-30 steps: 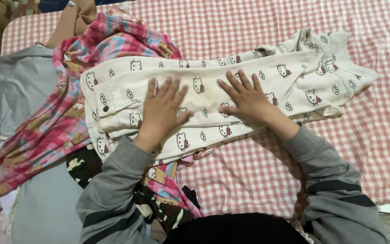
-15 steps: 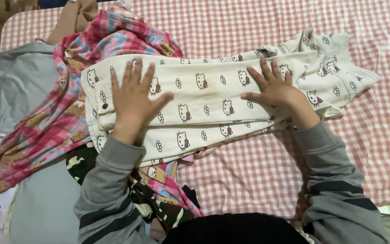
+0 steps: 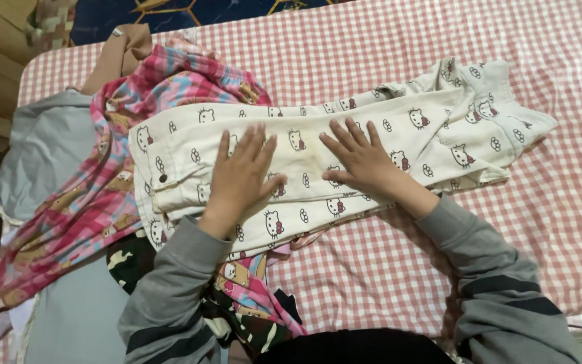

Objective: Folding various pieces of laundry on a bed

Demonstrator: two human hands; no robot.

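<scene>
**Two flat hands on a pair of printed trousers, seen from above**

Pink-and-white checked bedding (image 3: 399, 61) covers the bed and forms the working surface. Across its middle lies a pair of cream trousers (image 3: 318, 155) printed with small cat faces, laid lengthwise with the waistband and button at the left and the leg ends at the right. The left hand (image 3: 240, 178) rests palm-down near the waistband, fingers spread; the right hand (image 3: 362, 158) rests palm-down just beside it toward the legs. Neither grip is closed on anything — both hands lie open and flat against the cloth.

Handling, as a judgement: the trousers look like light, fairly firm cotton, soft enough to fold yet holding a crease; they should neither slip nor break. The waistband or the leg hems would give the surest hold, since the doubled cloth there is thicker.

Surroundings: the waistband end overlaps a pink plaid garment (image 3: 69, 222), which itself lies on a grey garment (image 3: 42, 148); a tan piece (image 3: 119, 57) shows at the top of the heap. A camouflage-patterned cloth (image 3: 129, 259) sits under the left grey sleeve (image 3: 170, 296). This heap crowds the left end — the right side of the bed has only the checked cover.
</scene>
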